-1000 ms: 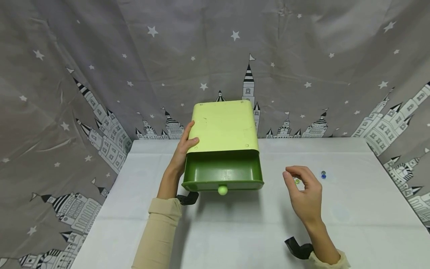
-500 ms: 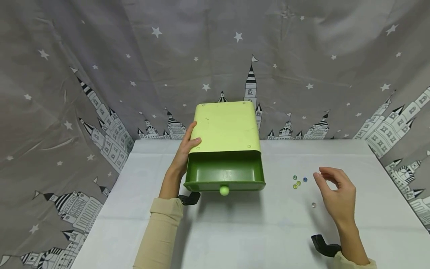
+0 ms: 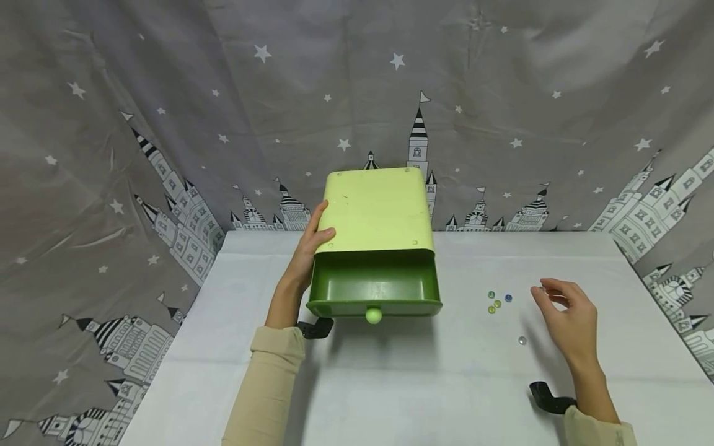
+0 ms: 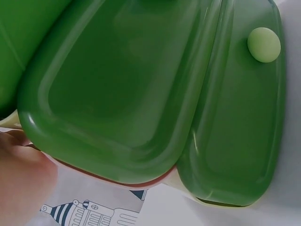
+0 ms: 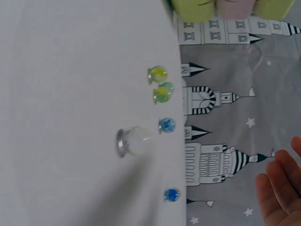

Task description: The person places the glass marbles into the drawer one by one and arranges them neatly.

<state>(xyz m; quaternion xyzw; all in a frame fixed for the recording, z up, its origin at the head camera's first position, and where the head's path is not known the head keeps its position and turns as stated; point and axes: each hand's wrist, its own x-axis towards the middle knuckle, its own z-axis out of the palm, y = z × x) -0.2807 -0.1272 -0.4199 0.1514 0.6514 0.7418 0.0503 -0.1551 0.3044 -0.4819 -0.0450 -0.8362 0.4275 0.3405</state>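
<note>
A small chest of drawers [image 3: 379, 214] with a light yellow-green top stands at the middle of the table. Its green top drawer [image 3: 376, 288] is pulled out and nothing shows inside; the drawer's round knob [image 3: 374, 316] faces front. My left hand [image 3: 304, 254] grips the left side of the chest, thumb on the top edge. Over the right of the table is my right hand [image 3: 574, 325], its fingers loosely bent with nothing seen between them. To its left lie several glass marbles [image 3: 497, 303], with a clear marble [image 3: 522, 340] nearer. A dark blue marble [image 5: 172, 194] shows in the right wrist view.
A white cloth [image 3: 413, 384] covers the table. Behind it hangs a grey curtain [image 3: 502, 80] printed with castles and stars. Black wrist cameras [image 3: 552, 399] stick out from both wrists.
My right hand has moved to the right, uncovering the group of marbles and the clear one. The left hand keeps its grip, and the drawer stays pulled out.
</note>
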